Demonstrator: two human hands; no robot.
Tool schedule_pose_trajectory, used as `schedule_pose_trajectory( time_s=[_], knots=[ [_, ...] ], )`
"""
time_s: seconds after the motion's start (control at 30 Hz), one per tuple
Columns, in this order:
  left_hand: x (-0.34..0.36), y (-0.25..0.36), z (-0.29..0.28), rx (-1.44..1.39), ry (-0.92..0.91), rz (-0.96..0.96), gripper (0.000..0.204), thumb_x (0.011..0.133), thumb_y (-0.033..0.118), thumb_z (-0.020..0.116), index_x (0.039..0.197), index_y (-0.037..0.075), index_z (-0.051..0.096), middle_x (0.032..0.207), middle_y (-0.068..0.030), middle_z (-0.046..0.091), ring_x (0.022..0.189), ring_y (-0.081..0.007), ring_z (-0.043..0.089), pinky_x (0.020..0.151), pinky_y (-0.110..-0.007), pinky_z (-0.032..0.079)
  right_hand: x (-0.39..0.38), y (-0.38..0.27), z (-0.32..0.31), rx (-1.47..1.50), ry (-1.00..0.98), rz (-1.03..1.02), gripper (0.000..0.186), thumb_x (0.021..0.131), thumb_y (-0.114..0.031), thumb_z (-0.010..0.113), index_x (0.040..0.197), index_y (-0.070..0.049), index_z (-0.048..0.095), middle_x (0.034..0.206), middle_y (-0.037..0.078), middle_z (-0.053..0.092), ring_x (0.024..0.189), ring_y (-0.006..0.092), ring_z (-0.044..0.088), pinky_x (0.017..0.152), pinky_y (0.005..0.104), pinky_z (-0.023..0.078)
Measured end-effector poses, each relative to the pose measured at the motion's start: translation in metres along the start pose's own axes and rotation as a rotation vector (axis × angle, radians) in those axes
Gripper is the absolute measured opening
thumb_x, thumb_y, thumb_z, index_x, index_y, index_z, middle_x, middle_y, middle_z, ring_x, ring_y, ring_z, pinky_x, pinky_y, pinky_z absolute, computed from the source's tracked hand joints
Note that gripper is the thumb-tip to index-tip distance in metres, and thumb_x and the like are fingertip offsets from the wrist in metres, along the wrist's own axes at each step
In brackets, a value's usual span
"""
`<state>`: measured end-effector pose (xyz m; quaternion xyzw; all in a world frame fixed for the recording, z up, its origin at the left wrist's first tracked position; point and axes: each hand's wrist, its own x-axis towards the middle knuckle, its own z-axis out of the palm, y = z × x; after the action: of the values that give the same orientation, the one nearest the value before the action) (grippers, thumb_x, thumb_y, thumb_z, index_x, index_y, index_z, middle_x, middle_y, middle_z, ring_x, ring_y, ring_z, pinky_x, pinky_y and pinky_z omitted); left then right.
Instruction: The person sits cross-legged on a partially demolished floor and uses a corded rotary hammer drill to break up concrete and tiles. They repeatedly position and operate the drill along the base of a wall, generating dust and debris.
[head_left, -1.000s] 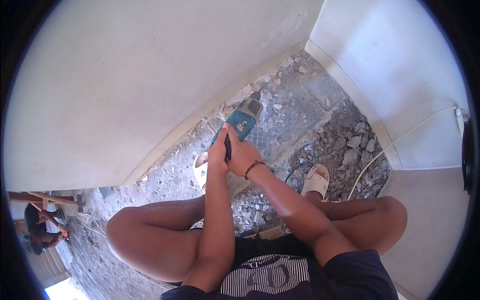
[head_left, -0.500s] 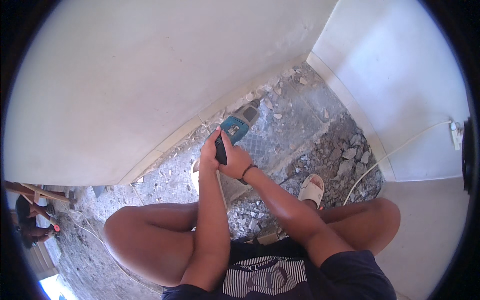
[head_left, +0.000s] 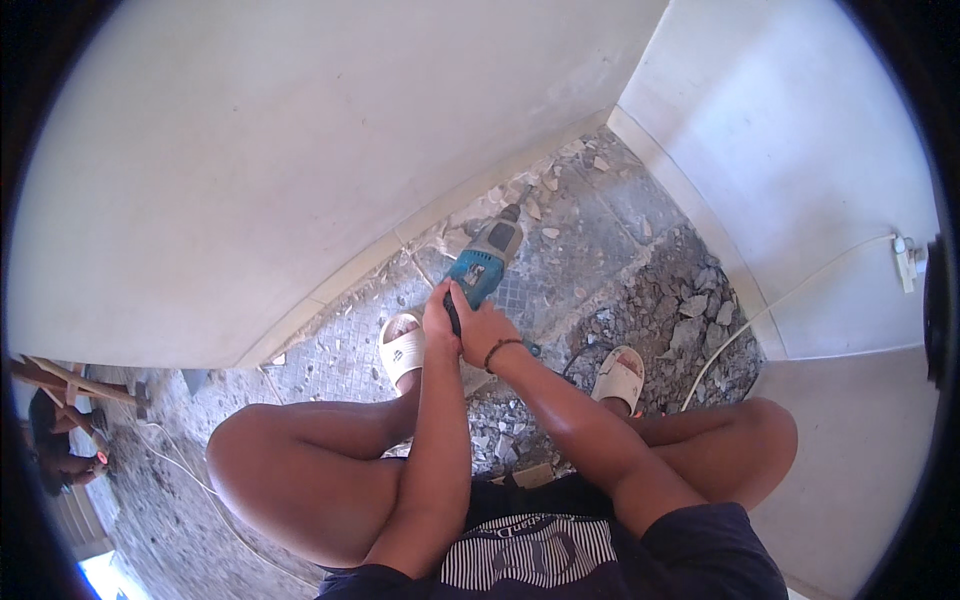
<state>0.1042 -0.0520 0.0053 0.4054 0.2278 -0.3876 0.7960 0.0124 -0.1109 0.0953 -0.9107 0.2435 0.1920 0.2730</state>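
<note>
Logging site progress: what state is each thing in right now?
Power drill: gripped, bit angled down at the wall base.
Left hand: closed on the drill handle.
Right hand: closed on the drill handle.
Floor tiles: broken, rubble loose.
White cord: plugged into the wall socket.

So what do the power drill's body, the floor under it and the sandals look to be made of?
The power drill, gripped by the left hand and right hand, has a teal body that looks like moulded plastic with a slight sheen, and a grey, likely metal, nose. The floor looks like rough grey mortar or concrete, chipped into loose rubble. The white sandals look like soft foam or rubber, matte.
</note>
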Motion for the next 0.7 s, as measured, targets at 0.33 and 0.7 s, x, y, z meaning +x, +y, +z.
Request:
schedule_pose_trajectory(
  time_s=[0.33, 0.7],
  knots=[
    [0.006, -0.003, -0.006, 0.029, -0.009, 0.028, 0.029, 0.095, 0.03, 0.072, 0.111, 0.006, 0.068, 0.098, -0.0086, 0.07, 0.085, -0.0252, 0.069, 0.078, -0.042, 0.059, 0.005, 0.005, 0.011, 0.048, 0.027, -0.01, 0.082, 0.097, -0.033, 0.057, 0.166, -0.02, 0.015, 0.123, 0.04, 0.061, 0.108, 0.0513, 0.068, 0.095, 0.0554, 0.054],
    [0.001, 0.004, 0.01, 0.024, 0.025, 0.068, 0.031, 0.092, 0.027, 0.075, 0.107, 0.001, 0.069, 0.094, -0.0081, 0.069, 0.078, -0.0206, 0.068, 0.071, -0.036, 0.057, 0.014, 0.011, 0.007, 0.11, 0.082, -0.09, 0.093, 0.093, -0.029, 0.064, 0.166, -0.016, 0.008, 0.119, 0.041, 0.062, 0.105, 0.0535, 0.067, 0.094, 0.0556, 0.054]
  ],
)
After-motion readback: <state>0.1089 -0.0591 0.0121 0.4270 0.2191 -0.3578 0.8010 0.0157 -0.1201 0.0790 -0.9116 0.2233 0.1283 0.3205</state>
